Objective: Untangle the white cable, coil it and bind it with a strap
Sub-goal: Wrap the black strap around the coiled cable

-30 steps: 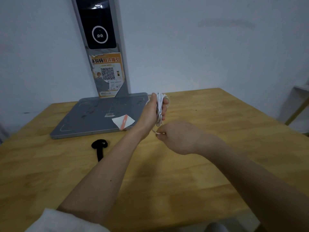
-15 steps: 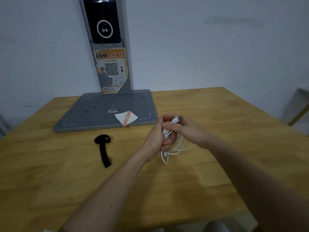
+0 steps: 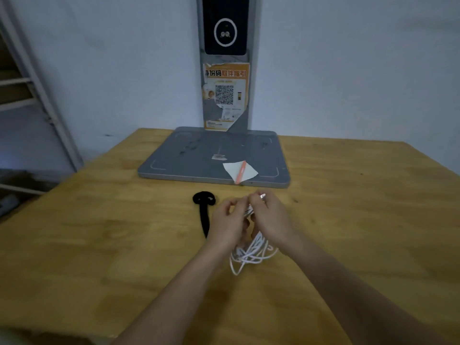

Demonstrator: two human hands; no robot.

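One white cable (image 3: 251, 252) is bunched in loose loops that hang from between the two hands down to the wooden table (image 3: 99, 245), near the middle of it. The left hand (image 3: 227, 221) holds the upper strands, fingers curled round them. The right hand (image 3: 271, 217) sits just right of it, touching it, with thumb and forefinger pinched on the cable's plug (image 3: 262, 196), which sticks up at the far side of the hand. Several loops spill out on the near side below both wrists; the count of loops cannot be told.

One black strap (image 3: 204, 207) lies flat on the table just left of the left hand, its far end curled into a ring, its tail running toward the viewer.

Farther back stands one grey base plate (image 3: 199, 158) with an upright post (image 3: 225, 70) against the wall. One white paper slip (image 3: 240, 171) with an orange stripe lies on the plate's near right part. One orange poster (image 3: 226, 93) with a QR code is stuck to the post.
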